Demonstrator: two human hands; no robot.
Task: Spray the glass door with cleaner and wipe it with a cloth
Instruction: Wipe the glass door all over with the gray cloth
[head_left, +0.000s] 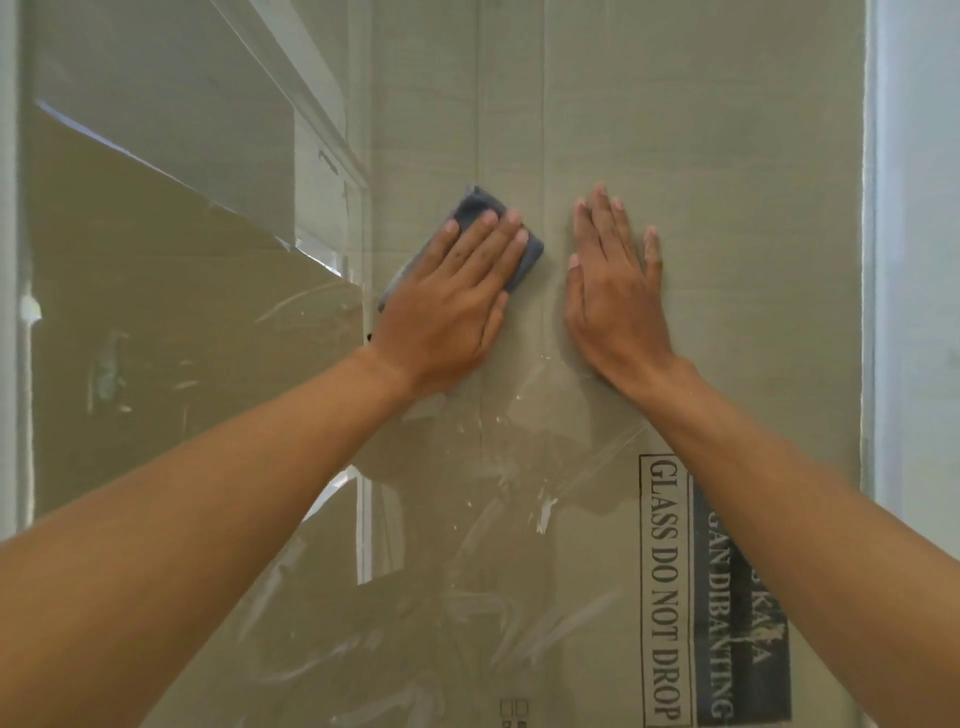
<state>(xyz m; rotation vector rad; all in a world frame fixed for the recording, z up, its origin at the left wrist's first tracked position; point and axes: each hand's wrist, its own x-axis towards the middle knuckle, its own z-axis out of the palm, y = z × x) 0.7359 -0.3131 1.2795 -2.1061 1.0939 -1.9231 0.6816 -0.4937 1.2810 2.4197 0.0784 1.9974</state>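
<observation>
Two bare hands were laid flat against the clear, upright glass door (519, 467), side by side and a little apart, both arms reaching up to it from below. The left hand (452, 312) was spread open with its fingers straight and close together, pressing a small, folded blue-grey cloth (474, 207) against the pane. The cloth lay under the fingers and palm, and only its upper corner and right edge showed past the fingertips. The right hand (615, 296) was likewise released, palm on the bare glass, fingers straight and slightly fanned, grasping nothing.

Whitish streaks and smears (543, 512) marked the glass below the hands, thickest between the two forearms and spreading down toward the lower left. Higher up, the pane looked cleaner.

Behind the glass stood a large sheet of brown cardboard (753, 156) that filled most of the view. On its lower right part ran a black printed label (662, 587), turned sideways, reading "GLASS DO NOT DROP", with a dark band of further lettering just beside it, partly hidden by the right forearm. Pale white framing (914, 260) ran down the right edge. On the left, faint reflections of white, slanting surfaces (291, 67) overlaid the cardboard.
</observation>
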